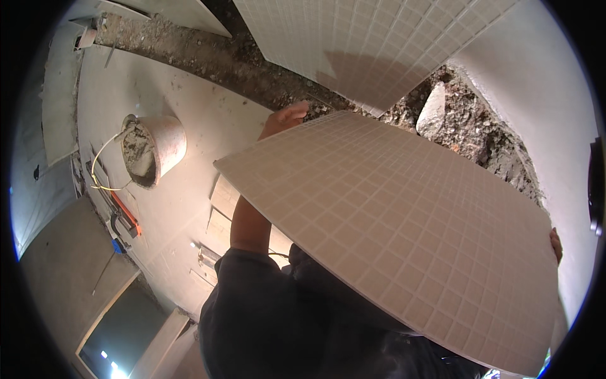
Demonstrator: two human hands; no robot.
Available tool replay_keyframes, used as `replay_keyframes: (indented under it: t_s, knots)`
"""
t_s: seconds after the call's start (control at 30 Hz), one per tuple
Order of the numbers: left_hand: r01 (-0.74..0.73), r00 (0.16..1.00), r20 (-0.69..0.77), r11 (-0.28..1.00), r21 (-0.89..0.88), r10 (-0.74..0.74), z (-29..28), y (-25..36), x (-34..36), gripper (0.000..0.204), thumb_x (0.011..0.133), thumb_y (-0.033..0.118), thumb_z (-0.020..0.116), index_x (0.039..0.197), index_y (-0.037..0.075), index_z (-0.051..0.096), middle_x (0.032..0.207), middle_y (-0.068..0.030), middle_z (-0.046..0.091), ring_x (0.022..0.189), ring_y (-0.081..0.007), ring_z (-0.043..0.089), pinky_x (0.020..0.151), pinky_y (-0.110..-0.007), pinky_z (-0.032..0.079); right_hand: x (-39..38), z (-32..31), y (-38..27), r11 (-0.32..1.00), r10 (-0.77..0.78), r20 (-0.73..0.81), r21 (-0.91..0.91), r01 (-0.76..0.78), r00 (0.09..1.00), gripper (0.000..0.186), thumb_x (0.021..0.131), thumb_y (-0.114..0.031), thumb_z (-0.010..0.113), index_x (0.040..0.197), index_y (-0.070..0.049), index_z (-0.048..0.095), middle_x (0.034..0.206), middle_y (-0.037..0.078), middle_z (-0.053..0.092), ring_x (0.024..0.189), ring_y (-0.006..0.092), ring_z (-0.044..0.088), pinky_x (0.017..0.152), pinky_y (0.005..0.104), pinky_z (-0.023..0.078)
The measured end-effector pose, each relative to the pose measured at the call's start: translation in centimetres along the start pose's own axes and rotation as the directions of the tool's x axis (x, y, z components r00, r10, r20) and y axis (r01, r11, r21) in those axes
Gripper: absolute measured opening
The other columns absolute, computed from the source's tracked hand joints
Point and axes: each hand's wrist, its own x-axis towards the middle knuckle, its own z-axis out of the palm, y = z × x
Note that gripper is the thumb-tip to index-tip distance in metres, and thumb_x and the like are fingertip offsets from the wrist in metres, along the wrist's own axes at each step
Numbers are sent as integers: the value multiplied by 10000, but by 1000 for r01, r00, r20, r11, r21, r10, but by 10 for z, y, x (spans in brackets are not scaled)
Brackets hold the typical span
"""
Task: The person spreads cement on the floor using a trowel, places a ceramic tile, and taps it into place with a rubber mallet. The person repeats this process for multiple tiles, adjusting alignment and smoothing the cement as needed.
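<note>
A large beige tile (pixel 391 227) with a square grid pattern on the face in view fills the middle and lower right. My right hand (pixel 555 246) grips its right edge, with only some fingers showing. My left hand (pixel 284 120) shows beyond the tile's upper left edge, fingers loosely extended and not wrapped round it; that forearm runs behind the tile, and whether the palm bears on it is hidden. Just beyond stands another gridded tile (pixel 372 44), above a strip of rubble (pixel 473 132) holding a pale broken chunk (pixel 431 110).
A bucket (pixel 170 145) of grey mix stands on pale flooring (pixel 126 82) at the left. An orange-handled tool (pixel 126 211) and other tools lie along the left edge, near an opening (pixel 113 322). Cut boards (pixel 224 196) lie behind my left arm. A pale wall (pixel 543 76) borders the right.
</note>
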Motion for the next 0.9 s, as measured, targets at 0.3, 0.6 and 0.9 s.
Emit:
replay_keyframes:
  t_s: [0.3, 0.6, 0.9]
  knots:
    - [-242, 969, 67, 967, 77, 237, 23, -1, -20, 518, 926, 440, 574, 1196, 3, 643, 1362, -198, 539, 1250, -302, 531, 1010, -415, 461, -13, -1, 10, 1000, 7, -29, 12, -7, 1000, 494, 899, -437, 618, 1071, 25, 604, 1047, 140, 635, 1044, 258, 604, 908, 351, 474]
    - [-260, 964, 43, 963, -70, 263, 36, 7, -34, 486, 923, 396, 590, 1160, -24, 656, 1195, -159, 655, 1032, -230, 656, 895, -353, 533, -19, 0, 22, 1000, -1, -52, 11, 1, 999, 505, 900, -447, 616, 1078, 26, 603, 1051, 137, 636, 1044, 253, 603, 906, 349, 473]
    - [-546, 829, 281, 807, 225, 483, 102, 64, -50, 423, 938, 339, 589, 1139, -25, 666, 1042, -138, 704, 932, -185, 667, 815, -324, 544, -44, -28, 33, 1000, -6, -244, 21, 11, 970, 515, 902, -456, 615, 1086, 26, 602, 1054, 134, 638, 1043, 249, 603, 905, 346, 473]
